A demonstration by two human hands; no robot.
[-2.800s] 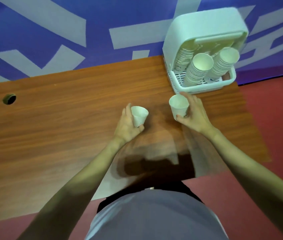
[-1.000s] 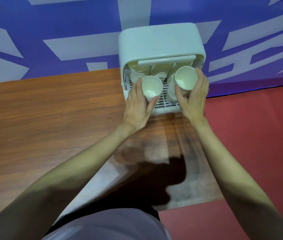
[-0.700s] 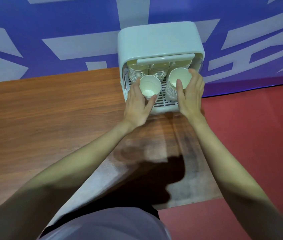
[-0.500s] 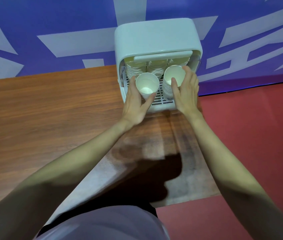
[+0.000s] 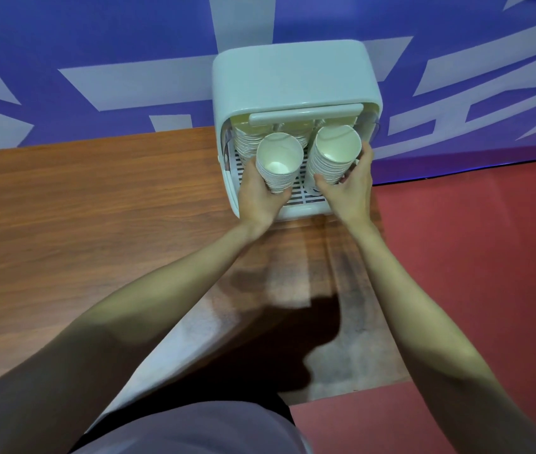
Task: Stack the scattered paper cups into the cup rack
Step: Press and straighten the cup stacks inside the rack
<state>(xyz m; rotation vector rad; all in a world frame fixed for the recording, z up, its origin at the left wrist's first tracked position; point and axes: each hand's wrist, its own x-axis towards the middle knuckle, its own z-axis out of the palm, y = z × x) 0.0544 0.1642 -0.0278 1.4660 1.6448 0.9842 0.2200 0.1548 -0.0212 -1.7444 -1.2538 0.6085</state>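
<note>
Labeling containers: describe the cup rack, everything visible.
The cup rack is a pale, plastic-looking box with rounded corners, open at the front, a bar handle across the opening and a slotted floor. It stands at the wooden table's far edge and holds tilted stacks of paper cups. Both hands reach into it.

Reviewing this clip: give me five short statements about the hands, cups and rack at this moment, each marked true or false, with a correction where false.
1. The left hand holds a stack of paper cups. True.
2. The right hand is empty and rests on the table. False: it grips the right cup stack at the rack.
3. The cup rack is white. True.
4. Loose cups lie scattered on the wooden table. False: none show on it.
5. The cups' open mouths face the camera. True.
</note>
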